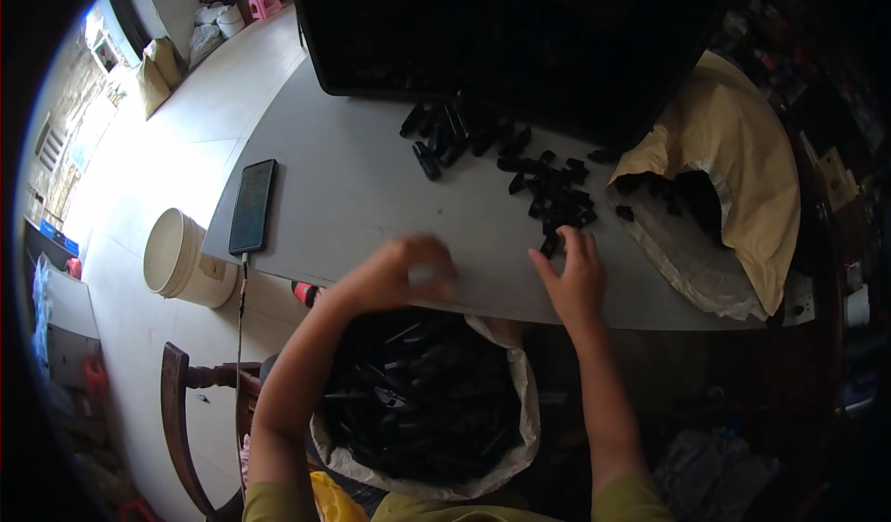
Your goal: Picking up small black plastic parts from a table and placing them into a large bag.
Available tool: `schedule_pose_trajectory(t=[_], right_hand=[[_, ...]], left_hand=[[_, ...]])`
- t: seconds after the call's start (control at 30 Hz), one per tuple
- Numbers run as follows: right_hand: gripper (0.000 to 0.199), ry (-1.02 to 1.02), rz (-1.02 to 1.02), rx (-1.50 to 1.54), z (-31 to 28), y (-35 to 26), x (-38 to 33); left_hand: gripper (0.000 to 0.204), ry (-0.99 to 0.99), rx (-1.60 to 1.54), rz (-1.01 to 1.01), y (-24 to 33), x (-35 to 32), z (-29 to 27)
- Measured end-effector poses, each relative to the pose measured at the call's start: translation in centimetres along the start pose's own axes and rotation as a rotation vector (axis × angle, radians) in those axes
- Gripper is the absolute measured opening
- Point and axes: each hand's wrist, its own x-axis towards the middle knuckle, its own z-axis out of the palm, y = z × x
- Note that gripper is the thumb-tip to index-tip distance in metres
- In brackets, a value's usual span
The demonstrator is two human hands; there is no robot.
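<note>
My right hand [580, 279] is at the near edge of a loose pile of small black plastic pieces [557, 193] on the grey table. Its thumb and forefinger are closed around one small black piece [548, 244]. To the left, my left hand [415, 270] hangs above the table's front edge, fingers curled and smeared by motion; whether it holds anything is unclear. Below, in front of my body, an open pale sack [527, 406] is filled with longer, shiny black plastic parts [422, 397]. A second group of black parts [445, 134] lies farther back on the table.
A large black screen-like panel [501, 30] stands over the table's far side. At the right, an open brown paper bag [756, 179] holds black pieces. A phone [252, 206] with a cable lies at the left edge, near a white bucket [200, 262] and wooden chair [174, 401].
</note>
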Motion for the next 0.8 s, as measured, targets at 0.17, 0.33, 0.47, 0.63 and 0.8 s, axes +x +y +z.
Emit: schedule_pose_trajectory(t=[0.17, 0.33, 0.47, 0.63, 0.8], right_hand=[[0.025, -0.016, -0.055, -0.154, 1.9, 0.5, -0.5], [0.021, -0.051, -0.030, -0.147, 1.8, 0.7, -0.2], [0.021, -0.028, -0.020, -0.073, 2.1, 0.7, 0.1], [0.030, 0.020, -0.065, 0.007, 1.9, 0.8, 0.3], [0.032, -0.047, -0.118, 0.114, 1.7, 0.8, -0.2]], left_hand=[[0.053, 0.558, 0.408, -0.267, -4.8, 6.5, -1.6], [0.071, 0.637, 0.690, -0.452, -9.0, 12.9, -1.4], [0.069, 0.526, 0.691, -0.537, -10.0, 12.3, -1.4], [0.068, 0.472, 0.651, -0.348, -8.3, 9.1, -0.3], [0.071, 0.241, 0.570, -0.233, -4.4, 4.6, 0.5]])
